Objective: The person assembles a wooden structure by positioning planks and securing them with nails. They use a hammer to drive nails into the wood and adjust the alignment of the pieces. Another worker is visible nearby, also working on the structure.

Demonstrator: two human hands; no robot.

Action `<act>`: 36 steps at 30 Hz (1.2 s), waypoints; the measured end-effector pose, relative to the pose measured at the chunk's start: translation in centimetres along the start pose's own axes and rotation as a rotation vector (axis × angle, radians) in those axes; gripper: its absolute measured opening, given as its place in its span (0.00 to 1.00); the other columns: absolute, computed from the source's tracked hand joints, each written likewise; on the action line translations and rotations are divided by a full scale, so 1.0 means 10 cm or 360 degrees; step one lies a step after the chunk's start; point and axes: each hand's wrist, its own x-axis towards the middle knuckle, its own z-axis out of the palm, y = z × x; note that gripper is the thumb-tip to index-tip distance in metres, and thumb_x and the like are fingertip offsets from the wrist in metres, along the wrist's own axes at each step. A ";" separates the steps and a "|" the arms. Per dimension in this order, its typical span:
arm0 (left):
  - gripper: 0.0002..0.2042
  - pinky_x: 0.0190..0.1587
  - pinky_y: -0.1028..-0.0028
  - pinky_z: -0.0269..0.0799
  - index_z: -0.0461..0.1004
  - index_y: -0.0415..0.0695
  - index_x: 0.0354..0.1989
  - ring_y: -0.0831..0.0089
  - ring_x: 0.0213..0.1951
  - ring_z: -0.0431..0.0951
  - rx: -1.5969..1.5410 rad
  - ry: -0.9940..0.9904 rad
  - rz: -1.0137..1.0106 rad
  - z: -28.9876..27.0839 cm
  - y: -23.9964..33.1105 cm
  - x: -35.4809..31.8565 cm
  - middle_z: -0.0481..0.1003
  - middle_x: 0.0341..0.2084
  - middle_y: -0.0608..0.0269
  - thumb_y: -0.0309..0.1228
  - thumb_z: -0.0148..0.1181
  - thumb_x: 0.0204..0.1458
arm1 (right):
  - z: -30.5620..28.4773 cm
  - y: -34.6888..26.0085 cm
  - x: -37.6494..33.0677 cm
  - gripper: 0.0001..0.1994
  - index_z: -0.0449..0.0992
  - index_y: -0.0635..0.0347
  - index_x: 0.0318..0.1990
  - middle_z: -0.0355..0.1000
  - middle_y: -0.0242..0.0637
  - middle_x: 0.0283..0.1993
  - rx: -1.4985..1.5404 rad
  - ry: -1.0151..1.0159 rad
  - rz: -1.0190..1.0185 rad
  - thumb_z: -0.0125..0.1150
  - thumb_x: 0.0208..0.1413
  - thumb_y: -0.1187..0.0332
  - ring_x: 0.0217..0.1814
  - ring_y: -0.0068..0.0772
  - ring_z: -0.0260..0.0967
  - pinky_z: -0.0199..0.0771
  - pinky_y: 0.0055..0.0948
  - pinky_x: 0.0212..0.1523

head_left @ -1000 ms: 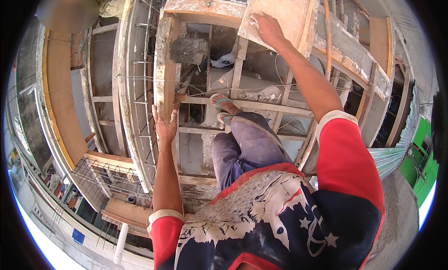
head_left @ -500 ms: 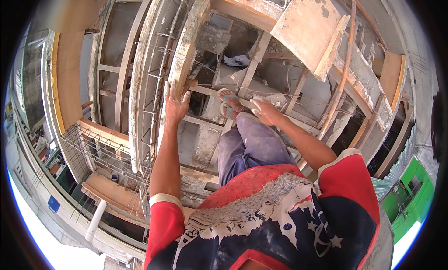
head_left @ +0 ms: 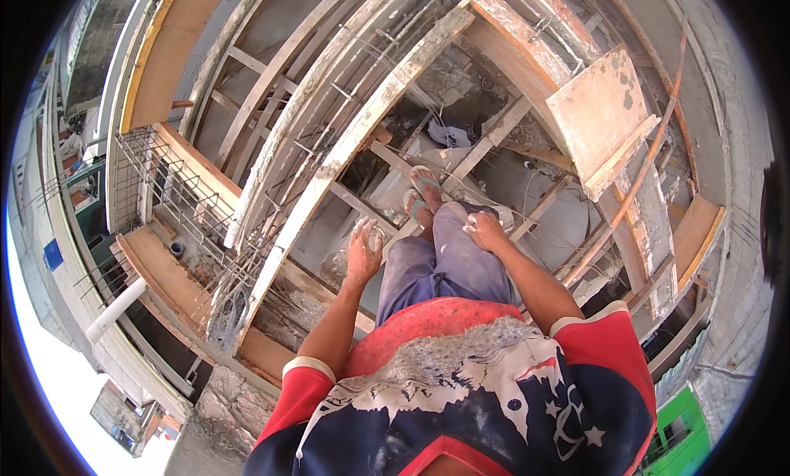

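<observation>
My left hand (head_left: 364,250), whitened with dust, is raised beside my left thigh. Its fingers are apart and slightly bent, and nothing shows in them. My right hand (head_left: 484,229) rests against my right thigh near the knee, its fingers curled together with no object visible. My purple-grey trousers (head_left: 448,258) are dusty. Sandalled feet (head_left: 423,192) stand on narrow timber framing. Left of my left hand runs a long pale timber board (head_left: 337,159), which that hand does not touch.
Steel reinforcing bars (head_left: 309,147) lie along a channel beyond the board. Gaps between timbers open beneath my feet, with a crumpled white sheet (head_left: 448,135) below. A plywood panel (head_left: 599,114) and a long thin pole (head_left: 638,192) stand to the right. A rebar cage (head_left: 169,184) lies left.
My left hand has come off the long board and drawn back toward my thigh. My right hand has settled against my right thigh. The view has turned, shifting the board rightward and tilting it.
</observation>
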 end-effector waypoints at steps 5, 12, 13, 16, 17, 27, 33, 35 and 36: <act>0.26 0.72 0.49 0.58 0.66 0.46 0.68 0.41 0.72 0.58 0.0103 0.0405 -0.0170 -0.25 -0.08 -0.26 0.58 0.71 0.41 0.29 0.62 0.60 | 0.04 -0.25 -0.06 0.17 0.83 0.56 0.48 0.78 0.56 0.46 -0.0025 0.0014 -0.0012 0.65 0.59 0.56 0.54 0.57 0.74 0.73 0.49 0.57; 0.41 0.73 0.47 0.52 0.48 0.46 0.79 0.35 0.72 0.56 0.0221 0.0659 -0.0392 -0.66 -0.41 0.53 0.44 0.77 0.33 0.37 0.64 0.60 | 0.08 -0.18 -0.08 0.16 0.83 0.56 0.47 0.79 0.55 0.47 -0.0099 0.0053 -0.0035 0.63 0.60 0.56 0.56 0.58 0.74 0.72 0.50 0.58; 0.42 0.74 0.48 0.51 0.47 0.46 0.79 0.34 0.73 0.53 0.0057 0.0548 -0.0444 -0.65 -0.52 0.58 0.44 0.76 0.32 0.39 0.64 0.60 | 0.09 -0.20 -0.11 0.16 0.83 0.57 0.47 0.79 0.54 0.47 -0.0122 0.0135 -0.0026 0.62 0.60 0.56 0.56 0.58 0.74 0.73 0.51 0.58; 0.45 0.76 0.49 0.47 0.47 0.43 0.79 0.34 0.76 0.45 0.0092 0.0294 -0.0515 -0.53 -0.75 0.68 0.43 0.75 0.27 0.46 0.66 0.58 | 0.07 -0.16 -0.23 0.15 0.82 0.59 0.46 0.79 0.54 0.46 0.0024 0.0358 0.0038 0.60 0.62 0.58 0.53 0.60 0.75 0.74 0.51 0.56; 0.46 0.76 0.50 0.47 0.47 0.43 0.79 0.34 0.76 0.45 0.0111 0.0271 -0.0502 -0.55 -0.70 0.71 0.42 0.75 0.26 0.47 0.66 0.57 | 0.05 -0.15 -0.32 0.14 0.82 0.60 0.45 0.79 0.54 0.45 0.0177 0.0445 0.0083 0.59 0.62 0.60 0.53 0.61 0.75 0.74 0.50 0.55; 0.56 0.77 0.50 0.45 0.37 0.49 0.81 0.32 0.76 0.44 0.0262 -0.0091 -0.0499 -0.65 -0.76 0.84 0.41 0.74 0.21 0.62 0.64 0.53 | 0.47 1.09 -0.59 0.12 0.73 0.63 0.53 0.73 0.30 0.34 0.0952 0.1126 0.0410 0.55 0.69 0.65 0.32 0.20 0.70 0.73 0.25 0.31; 0.57 0.76 0.50 0.49 0.35 0.48 0.81 0.30 0.75 0.48 0.0396 -0.0144 -0.0493 -0.67 -0.83 0.85 0.43 0.73 0.19 0.63 0.63 0.53 | 0.05 1.22 -0.82 0.20 0.72 0.62 0.58 0.78 0.41 0.47 0.0976 0.1683 0.0866 0.57 0.67 0.58 0.47 0.36 0.76 0.75 0.35 0.48; 0.57 0.75 0.50 0.51 0.33 0.48 0.81 0.29 0.73 0.52 0.0415 -0.0180 -0.0555 -0.80 -0.79 0.81 0.43 0.73 0.19 0.64 0.63 0.53 | -0.32 0.98 -0.92 0.26 0.71 0.60 0.61 0.77 0.53 0.57 0.0966 0.1768 0.0897 0.57 0.63 0.52 0.62 0.53 0.74 0.70 0.44 0.63; 0.58 0.74 0.49 0.52 0.33 0.48 0.81 0.29 0.72 0.54 0.0416 -0.0227 -0.0560 -0.79 -0.72 0.84 0.44 0.73 0.19 0.64 0.62 0.53 | -0.42 1.07 -0.95 0.27 0.71 0.61 0.62 0.77 0.54 0.57 0.0906 0.1811 0.0924 0.57 0.63 0.51 0.62 0.54 0.74 0.70 0.45 0.63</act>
